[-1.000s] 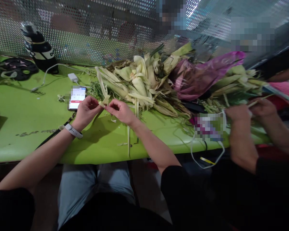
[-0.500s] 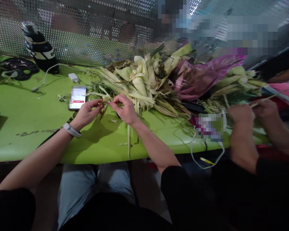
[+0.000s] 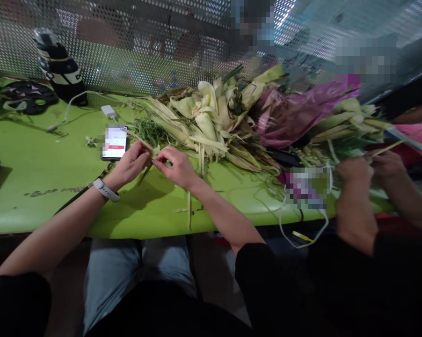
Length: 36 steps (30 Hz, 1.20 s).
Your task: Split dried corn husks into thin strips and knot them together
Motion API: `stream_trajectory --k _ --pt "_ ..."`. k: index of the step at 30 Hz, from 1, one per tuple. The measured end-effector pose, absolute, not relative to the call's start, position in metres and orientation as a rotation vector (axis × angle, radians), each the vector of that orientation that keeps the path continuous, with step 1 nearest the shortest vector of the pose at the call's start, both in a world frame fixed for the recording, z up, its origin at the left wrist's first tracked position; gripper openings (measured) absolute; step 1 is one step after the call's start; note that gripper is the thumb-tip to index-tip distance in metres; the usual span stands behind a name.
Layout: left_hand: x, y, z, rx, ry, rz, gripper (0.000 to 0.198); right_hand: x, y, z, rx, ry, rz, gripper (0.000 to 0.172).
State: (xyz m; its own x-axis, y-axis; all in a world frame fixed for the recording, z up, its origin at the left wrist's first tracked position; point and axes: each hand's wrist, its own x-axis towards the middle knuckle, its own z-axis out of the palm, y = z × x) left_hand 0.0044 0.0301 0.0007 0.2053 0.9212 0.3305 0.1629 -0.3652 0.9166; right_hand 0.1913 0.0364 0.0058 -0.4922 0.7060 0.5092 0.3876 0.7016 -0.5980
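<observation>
My left hand (image 3: 130, 163) and my right hand (image 3: 176, 164) meet over the green table (image 3: 39, 187), both pinched on a thin pale husk strip (image 3: 155, 151) held between them. The strip runs up and left from the fingers. Just behind the hands lies a heap of corn husks (image 3: 211, 126). A white band sits on my left wrist.
A phone (image 3: 114, 142) with a lit screen lies left of my hands, a white charger (image 3: 108, 111) and cable behind it. A black-and-white bottle (image 3: 58, 65) stands at the back left. A purple plastic bag (image 3: 295, 112) tops the heap. Another person's hands (image 3: 368, 168) work husks at the right.
The strip stood upright a second ago and has been pulled down and flattened between my hands. My hands shifted slightly away from me, then closed together again.
</observation>
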Motion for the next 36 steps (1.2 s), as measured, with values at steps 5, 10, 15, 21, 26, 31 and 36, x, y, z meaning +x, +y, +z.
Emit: stream_trajectory --k 5,10,15,21,26,31,36 --pt "0.005 0.028 0.002 1.65 0.926 1.155 0.005 0.197 0.031 0.022 -0.917 -1.989 0.67 0.034" --pt "0.013 0.02 0.005 1.627 0.84 0.957 0.012 0.197 0.034 0.02 -1.044 -2.1 0.677 0.038" --pt "0.015 0.016 0.01 1.592 0.819 0.879 0.019 0.197 0.037 0.016 -1.082 -2.09 0.544 0.037" --pt "0.01 0.016 0.016 1.636 0.811 0.583 0.025 0.198 0.033 0.022 -1.026 -2.0 0.555 0.042" --pt "0.009 0.014 0.021 1.686 0.737 0.48 0.023 0.192 0.031 0.016 -1.055 -1.945 0.558 0.046" --pt "0.011 0.013 0.018 1.626 0.737 0.571 0.023 0.196 0.032 0.019 -1.034 -1.98 0.642 0.05" --pt "0.012 0.018 0.008 1.521 0.841 0.84 0.028 0.208 0.037 0.03 -1.126 -2.003 0.819 0.054"
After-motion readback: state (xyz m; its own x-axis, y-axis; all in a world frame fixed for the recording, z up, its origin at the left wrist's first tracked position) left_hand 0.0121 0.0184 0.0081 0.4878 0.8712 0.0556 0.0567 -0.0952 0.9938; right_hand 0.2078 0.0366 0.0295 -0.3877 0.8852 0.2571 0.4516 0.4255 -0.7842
